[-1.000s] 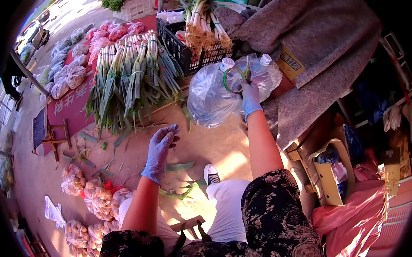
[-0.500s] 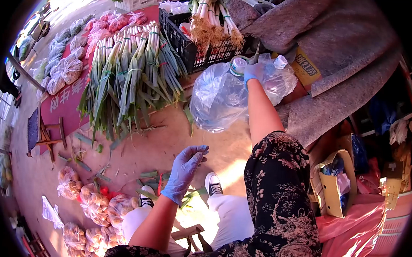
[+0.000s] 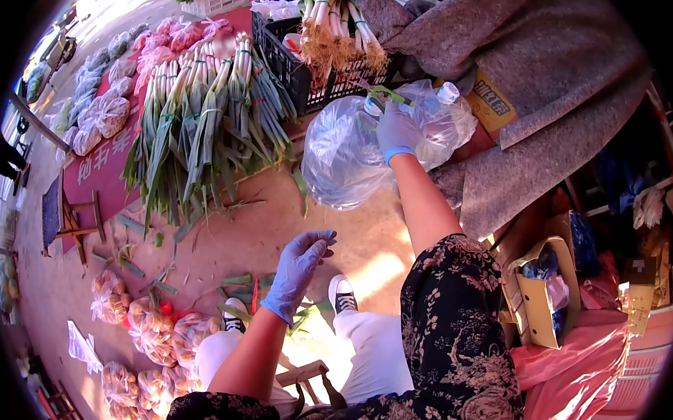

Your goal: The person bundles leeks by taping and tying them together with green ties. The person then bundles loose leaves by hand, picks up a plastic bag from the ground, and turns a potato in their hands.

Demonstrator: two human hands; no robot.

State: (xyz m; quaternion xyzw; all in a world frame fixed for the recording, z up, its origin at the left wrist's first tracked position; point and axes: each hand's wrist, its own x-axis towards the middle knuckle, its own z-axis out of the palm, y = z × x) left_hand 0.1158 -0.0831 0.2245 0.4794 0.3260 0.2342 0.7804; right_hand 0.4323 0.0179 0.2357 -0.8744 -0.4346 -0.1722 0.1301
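My right hand (image 3: 398,130), in a thin blue glove, is closed around a small green-handled tool (image 3: 390,97) above the plastic-wrapped clear bottles (image 3: 346,154). The tool's thin end points left, and its exact shape is hard to make out. White caps (image 3: 448,92) top the bottles. My left hand (image 3: 298,272), also gloved, hangs over the ground in front of my knees, with curled fingers and thumb drawn together and nothing visible in them. To the left lie bundled leeks (image 3: 198,121), roots away from me.
A black crate (image 3: 283,61) with more leeks (image 3: 337,30) stands behind the bottles. Grey cloth (image 3: 535,143) drapes at the right. Bagged produce (image 3: 149,329) and a small folding stool (image 3: 73,217) are at the left. An open carton (image 3: 539,301) stands at the right.
The green ring in my right hand went down to a bottle's neck. That hand now shows the green-handled tool, raised slightly. My left hand moved right, its fingers drawn closer together.
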